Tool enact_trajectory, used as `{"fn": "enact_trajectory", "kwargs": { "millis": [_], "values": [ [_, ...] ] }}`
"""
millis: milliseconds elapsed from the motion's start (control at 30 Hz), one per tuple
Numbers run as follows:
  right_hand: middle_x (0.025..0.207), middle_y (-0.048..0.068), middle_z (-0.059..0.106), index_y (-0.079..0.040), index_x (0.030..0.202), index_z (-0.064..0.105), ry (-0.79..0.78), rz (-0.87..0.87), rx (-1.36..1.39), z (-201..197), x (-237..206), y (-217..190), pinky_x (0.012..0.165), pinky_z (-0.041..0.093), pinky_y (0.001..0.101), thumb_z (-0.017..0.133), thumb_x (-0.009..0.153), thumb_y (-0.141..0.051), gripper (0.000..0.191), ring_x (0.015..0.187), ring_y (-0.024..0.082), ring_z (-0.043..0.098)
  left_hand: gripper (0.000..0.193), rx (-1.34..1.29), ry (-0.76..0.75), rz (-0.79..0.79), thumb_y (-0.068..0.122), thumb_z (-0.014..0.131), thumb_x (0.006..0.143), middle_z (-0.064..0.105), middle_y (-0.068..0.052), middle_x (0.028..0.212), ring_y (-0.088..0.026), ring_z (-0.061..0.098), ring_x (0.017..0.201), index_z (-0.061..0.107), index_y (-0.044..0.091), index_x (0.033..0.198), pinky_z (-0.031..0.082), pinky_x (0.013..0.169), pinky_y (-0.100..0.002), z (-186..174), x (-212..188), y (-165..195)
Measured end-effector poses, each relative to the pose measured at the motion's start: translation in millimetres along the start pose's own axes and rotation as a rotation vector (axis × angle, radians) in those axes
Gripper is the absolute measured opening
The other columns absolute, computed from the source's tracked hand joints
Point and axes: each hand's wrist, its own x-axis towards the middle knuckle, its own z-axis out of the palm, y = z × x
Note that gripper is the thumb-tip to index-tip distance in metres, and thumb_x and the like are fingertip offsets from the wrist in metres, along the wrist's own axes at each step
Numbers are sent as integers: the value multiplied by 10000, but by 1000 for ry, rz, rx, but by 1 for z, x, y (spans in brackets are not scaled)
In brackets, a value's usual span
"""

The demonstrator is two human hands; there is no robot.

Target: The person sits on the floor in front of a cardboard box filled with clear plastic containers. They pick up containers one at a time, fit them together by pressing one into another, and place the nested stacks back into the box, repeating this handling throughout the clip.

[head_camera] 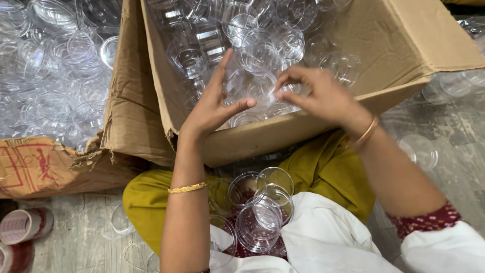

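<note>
Both hands reach into a cardboard box (404,45) that fills the upper middle of the frame and is heaped with clear plastic cups (257,48). The right hand (323,96), just right of centre, has its fingertips pinched together on a thin clear piece (275,93), probably a small cup or lid, though its edges melt into the plastic behind it and the shape is hard to make out. The left hand (214,108), centre frame, has its grip released: the fingers stand straight up, the thumb points toward the right hand, and the palm sits just beside the pinched piece without closing on it.

Below the box, in the lower middle of the frame, a small batch of clear cups (260,207) lies gathered in the person's lap, some nested in each other, on dark red cloth between a yellow-green garment and white fabric. Judging by that, only a little is set aside, while the box is far from emptied.

In the upper left a second torn box (60,162) holds another large heap of clear cups (55,71). A single cup (419,150) lies on the wooden floor (454,136) at right, and rolls of tape (25,225) sit at lower left.
</note>
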Motion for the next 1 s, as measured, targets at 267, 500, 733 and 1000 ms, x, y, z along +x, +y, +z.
{"fn": "enact_trajectory", "kwargs": {
  "millis": [267,500,733,1000],
  "values": [
    [1061,72,709,-105,1187,599,544,10,340,71,-90,-11,909,594,267,670,1053,-55,160,995,104,706,1142,-114,238,-112,631,830,743,443,-262,1572,-403,499,1459,299,93,1600,485,1162,-512,-4,-4,5],
    [950,131,731,-118,1071,728,-170,-56,-470,156,-117,76,696,582,470,628,893,-156,207,788,341,710,1170,-6,199,-31,625,845,752,465,-229,1537,-393,493,1443,258,66,1596,474,1155,-510,-2,-7,-3],
    [943,122,733,-136,1049,734,-167,-154,-650,186,-115,110,696,585,473,606,808,-112,274,820,329,721,1166,131,182,-84,646,846,706,449,-198,1495,-367,460,1440,323,104,1595,490,1111,-521,-2,-5,4],
    [951,131,735,-66,1044,758,-151,-134,-348,111,-112,27,763,577,429,728,874,-258,259,860,327,711,1196,2,141,-49,590,884,710,445,-213,1615,-397,448,1485,266,111,1614,468,1156,-526,-2,-7,-2]
  ]
}}
